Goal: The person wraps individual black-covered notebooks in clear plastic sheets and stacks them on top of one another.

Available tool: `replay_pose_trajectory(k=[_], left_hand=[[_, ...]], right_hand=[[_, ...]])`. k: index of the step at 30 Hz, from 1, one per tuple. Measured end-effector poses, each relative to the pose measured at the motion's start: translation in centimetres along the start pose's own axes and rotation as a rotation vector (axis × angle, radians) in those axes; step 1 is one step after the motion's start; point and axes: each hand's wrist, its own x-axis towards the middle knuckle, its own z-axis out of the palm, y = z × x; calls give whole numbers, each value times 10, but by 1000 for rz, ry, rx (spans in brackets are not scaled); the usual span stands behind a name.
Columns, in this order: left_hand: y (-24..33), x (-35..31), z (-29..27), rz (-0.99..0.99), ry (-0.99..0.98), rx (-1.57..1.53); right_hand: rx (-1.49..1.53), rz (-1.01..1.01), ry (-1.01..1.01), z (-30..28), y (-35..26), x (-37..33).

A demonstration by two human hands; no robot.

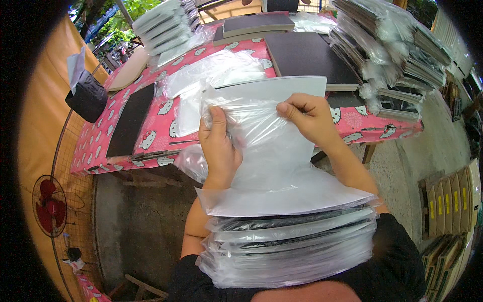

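Note:
In front of me a clear plastic bag (pixel 251 118) is pulled taut over a flat, pale grey sheet (pixel 307 86), whose upper edge shows above the bag. My left hand (pixel 220 148) grips the bag's left side, thumb upright against the film. At the right, my right hand (pixel 313 118) pinches the plastic between thumb and curled fingers. Below both hands, on my lap, rests a thick stack of sheets in clear plastic (pixel 289 246). Loose film (pixel 193 162) hangs beside my left wrist.
A pink patterned cloth (pixel 347 132) covers the table, bearing a black sheet (pixel 132 121), loose clear bags (pixel 216 70) and black boards (pixel 312 58). Plastic-wrapped piles stand at the back left (pixel 163 32) and right (pixel 392 55). A red fan (pixel 50 206) is at far left.

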Motion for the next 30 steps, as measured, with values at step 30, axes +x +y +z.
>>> replay_pose_trajectory(k=[30], left_hand=[[-16, -23, -6, -182, 22, 72]], right_hand=[[95, 1, 177, 2, 17, -19]])
